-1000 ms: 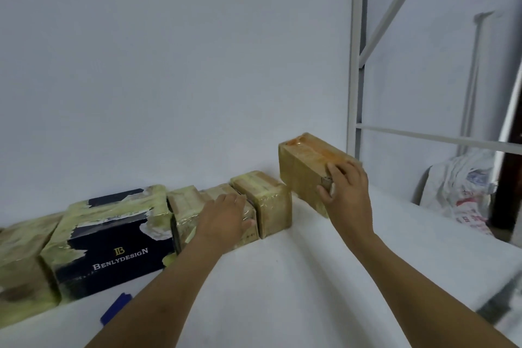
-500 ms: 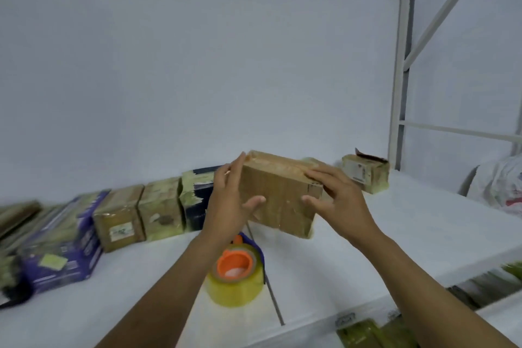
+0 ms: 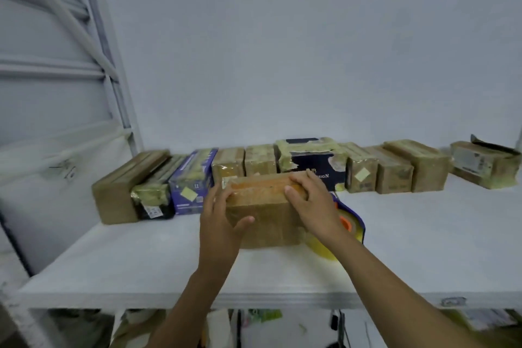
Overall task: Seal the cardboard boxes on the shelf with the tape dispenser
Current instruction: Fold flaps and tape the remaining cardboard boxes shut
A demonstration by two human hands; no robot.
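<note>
A brown cardboard box (image 3: 264,213) wrapped in clear tape stands on the white shelf (image 3: 141,257), in front of the row of boxes. My left hand (image 3: 219,216) grips its left end, thumb across the front face. My right hand (image 3: 312,205) grips its top right corner, fingers curled over the orange-tinted top. The tape dispenser (image 3: 343,230), blue with an orange hub and a yellowish roll, lies on the shelf just right of the box, partly hidden behind my right wrist.
A row of several taped boxes (image 3: 395,171) lines the back wall, among them a dark navy box (image 3: 313,162) and a blue box (image 3: 193,182). An open-flapped box (image 3: 483,164) sits far right. A white rack upright (image 3: 113,65) rises at left. Items lie under the shelf.
The view swung right to left along the shelf. The box, lifted from the right end of the row, came down in both hands onto the shelf beside the tape dispenser.
</note>
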